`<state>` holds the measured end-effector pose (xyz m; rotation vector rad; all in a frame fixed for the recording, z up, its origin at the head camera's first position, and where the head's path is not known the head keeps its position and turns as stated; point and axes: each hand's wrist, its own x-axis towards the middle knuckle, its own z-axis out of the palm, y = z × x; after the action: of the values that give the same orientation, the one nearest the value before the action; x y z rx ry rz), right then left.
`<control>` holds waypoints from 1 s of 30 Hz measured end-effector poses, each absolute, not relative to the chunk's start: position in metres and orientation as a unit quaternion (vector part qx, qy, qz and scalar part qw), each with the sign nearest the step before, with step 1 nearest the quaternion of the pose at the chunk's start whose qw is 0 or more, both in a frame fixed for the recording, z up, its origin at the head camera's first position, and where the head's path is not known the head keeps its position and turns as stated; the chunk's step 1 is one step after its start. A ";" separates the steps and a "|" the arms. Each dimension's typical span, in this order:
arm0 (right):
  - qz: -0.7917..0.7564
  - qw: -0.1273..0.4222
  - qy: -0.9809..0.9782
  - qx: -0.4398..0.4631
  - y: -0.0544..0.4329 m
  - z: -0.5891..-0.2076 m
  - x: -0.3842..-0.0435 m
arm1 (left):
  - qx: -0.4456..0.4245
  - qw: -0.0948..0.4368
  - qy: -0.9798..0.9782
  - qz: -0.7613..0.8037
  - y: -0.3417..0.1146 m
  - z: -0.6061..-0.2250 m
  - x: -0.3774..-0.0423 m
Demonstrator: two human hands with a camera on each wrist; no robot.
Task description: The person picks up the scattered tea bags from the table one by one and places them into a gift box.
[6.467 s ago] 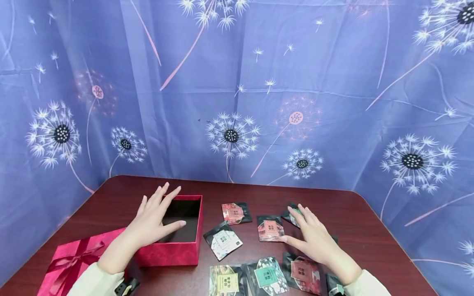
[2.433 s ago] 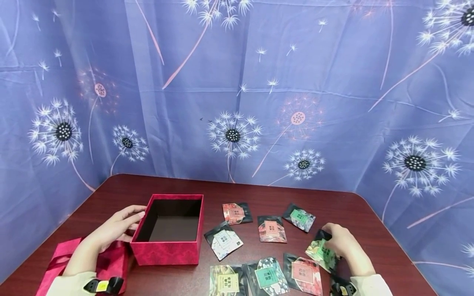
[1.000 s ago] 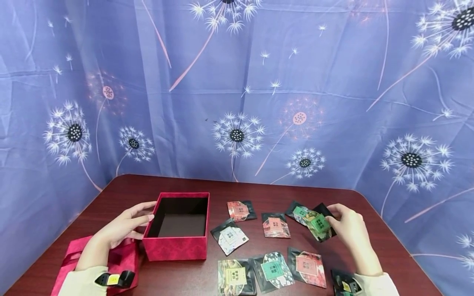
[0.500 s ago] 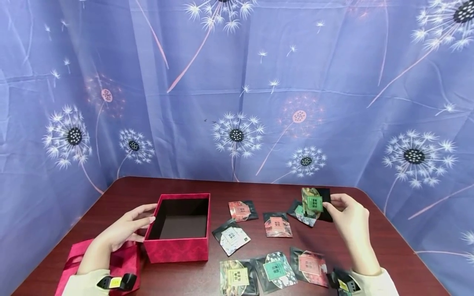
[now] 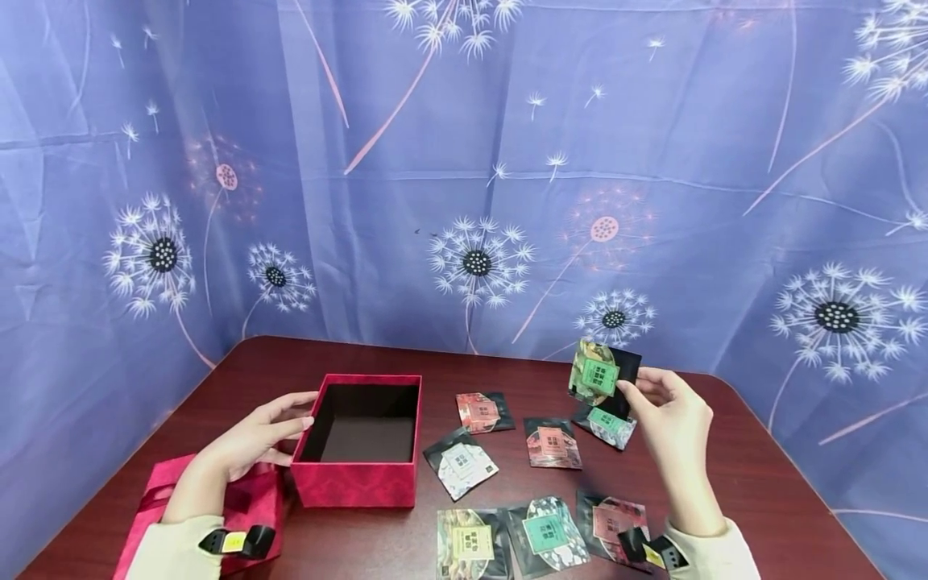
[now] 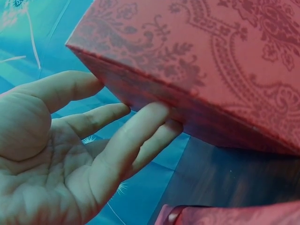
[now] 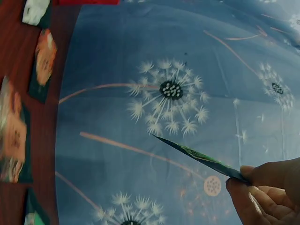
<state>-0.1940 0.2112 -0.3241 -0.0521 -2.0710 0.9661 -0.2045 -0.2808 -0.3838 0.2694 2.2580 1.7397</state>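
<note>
In the head view my right hand (image 5: 674,419) pinches a green-labelled tea sachet (image 5: 596,372) between thumb and fingers, raised above the far right of the table. The right wrist view shows the sachet (image 7: 201,157) edge-on, tilted, its end in my fingertips. My left hand (image 5: 254,435) touches the left side of a red, dark-lined box (image 5: 355,486) that has no lid on. Seen from the left wrist, its nearly straight fingers lie against the patterned box wall (image 6: 187,61). Nothing is visible on the part of the box floor in view.
A red lid with a ribbon (image 5: 254,515) lies left of the box, partly under my left forearm. Several sachets lie right of the box, including a white one (image 5: 461,463), a red one (image 5: 553,443) and a yellow-labelled one (image 5: 471,544). A blue dandelion curtain (image 5: 377,274) hangs behind.
Both hands first hovered with fingers spread. My left hand settled against the box's side. My right hand took the green-labelled sachet from the right side and lifted it up, away and leftward.
</note>
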 end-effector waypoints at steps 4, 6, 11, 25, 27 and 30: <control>0.413 0.400 -0.818 -0.023 0.202 -0.321 -0.197 | 0.096 0.137 0.781 0.602 -0.281 -0.383 -0.205; 0.420 0.389 -0.820 -0.019 0.196 -0.320 -0.199 | 0.096 0.137 0.780 0.603 -0.282 -0.384 -0.204; 0.434 0.365 -0.824 -0.010 0.180 -0.318 -0.201 | 0.095 0.137 0.780 0.603 -0.283 -0.385 -0.203; 0.563 0.204 -0.800 0.024 0.144 -0.330 -0.212 | 0.090 0.136 0.781 0.603 -0.279 -0.385 -0.206; 0.589 0.176 -0.788 0.023 0.139 -0.333 -0.213 | 0.092 0.138 0.780 0.603 -0.280 -0.386 -0.206; 0.622 0.139 -0.770 0.024 0.131 -0.336 -0.214 | 0.092 0.136 0.784 0.599 -0.281 -0.385 -0.205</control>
<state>-0.2144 0.1308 -0.3361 0.0705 -2.2261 1.7996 -0.2053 -0.2807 -0.3853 0.2652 2.2686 1.7343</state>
